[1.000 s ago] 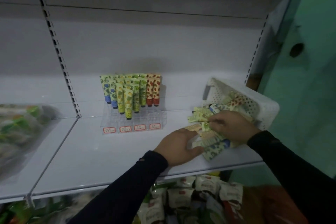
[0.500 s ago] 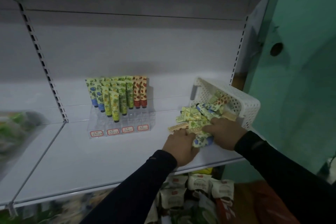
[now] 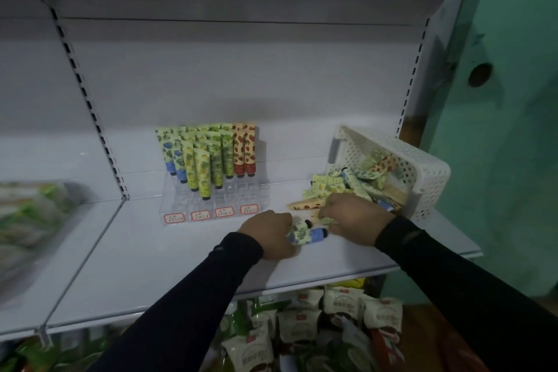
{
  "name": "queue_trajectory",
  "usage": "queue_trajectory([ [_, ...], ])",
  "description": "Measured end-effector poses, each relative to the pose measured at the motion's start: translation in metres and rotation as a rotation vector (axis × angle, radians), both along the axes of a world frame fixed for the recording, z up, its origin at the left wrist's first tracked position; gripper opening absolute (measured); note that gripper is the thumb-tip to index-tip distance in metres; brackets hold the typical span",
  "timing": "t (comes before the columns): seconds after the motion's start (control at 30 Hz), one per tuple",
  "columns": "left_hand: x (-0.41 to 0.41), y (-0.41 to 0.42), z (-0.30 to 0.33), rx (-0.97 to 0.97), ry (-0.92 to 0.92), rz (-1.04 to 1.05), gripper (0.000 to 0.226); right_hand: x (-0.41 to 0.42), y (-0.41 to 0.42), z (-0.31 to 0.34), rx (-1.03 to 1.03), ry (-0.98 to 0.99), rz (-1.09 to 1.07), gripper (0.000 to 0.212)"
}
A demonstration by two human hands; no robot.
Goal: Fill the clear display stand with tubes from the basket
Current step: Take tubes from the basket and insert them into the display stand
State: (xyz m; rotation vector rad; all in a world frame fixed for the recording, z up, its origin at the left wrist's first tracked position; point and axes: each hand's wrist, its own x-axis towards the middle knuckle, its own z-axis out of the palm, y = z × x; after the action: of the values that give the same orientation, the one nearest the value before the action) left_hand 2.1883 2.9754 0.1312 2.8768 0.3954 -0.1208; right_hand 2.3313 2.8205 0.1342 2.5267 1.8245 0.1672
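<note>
The clear display stand sits on the white shelf, holding several upright tubes with blue, yellow, green and red prints. A white perforated basket lies tipped on its side at the right, and loose tubes spill out of it onto the shelf. My left hand grips tubes with a blue print and blue caps. My right hand lies curled over the spilled pile, its fingers on tubes beneath it.
The white shelf runs left past a slotted upright. Blurred packets lie on the left bay. Bagged goods fill the shelf below. A green wall stands to the right.
My left hand has drawn blue-print tubes out of the pile toward the shelf's front. My right hand stays on the pile. The camera has swung, shifting the stand and basket in view.
</note>
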Motion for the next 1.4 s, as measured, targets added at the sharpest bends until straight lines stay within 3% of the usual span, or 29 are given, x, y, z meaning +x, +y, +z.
queue_trajectory([
  [0.37,-0.012,0.001,-0.002,-0.124,-0.015,0.082,0.07,-0.015,0.013,0.026,0.213,0.273,-0.078,0.028],
  [0.63,-0.02,0.008,-0.01,-0.101,-0.089,0.204,0.058,-0.022,0.036,0.018,0.434,0.312,-0.29,0.017],
  [0.8,-0.028,0.015,-0.011,-0.119,-0.129,0.232,0.061,-0.023,0.047,0.022,0.527,0.397,-0.328,0.029],
  [0.93,-0.037,0.023,-0.006,-0.43,-0.298,0.288,0.038,-0.024,0.042,0.048,0.731,0.505,-0.342,0.03],
  [1.03,-0.04,0.026,0.002,-0.852,-0.491,0.395,0.025,-0.026,0.042,0.063,0.911,0.831,-0.286,0.025],
  [1.13,-0.041,0.031,0.007,-1.134,-0.602,0.463,0.037,-0.032,0.049,0.066,1.002,1.14,-0.249,0.017],
  [1.23,-0.043,0.034,0.006,-1.151,-0.648,0.462,0.041,-0.038,0.061,0.058,0.987,1.387,-0.219,0.024],
  [1.33,-0.044,0.035,0.001,-1.066,-0.76,0.436,0.025,-0.049,0.074,0.05,0.963,1.434,-0.234,0.027],
  [1.4,-0.045,0.035,-0.001,-1.069,-0.808,0.406,0.033,-0.057,0.083,0.046,0.974,1.418,-0.261,0.019],
])
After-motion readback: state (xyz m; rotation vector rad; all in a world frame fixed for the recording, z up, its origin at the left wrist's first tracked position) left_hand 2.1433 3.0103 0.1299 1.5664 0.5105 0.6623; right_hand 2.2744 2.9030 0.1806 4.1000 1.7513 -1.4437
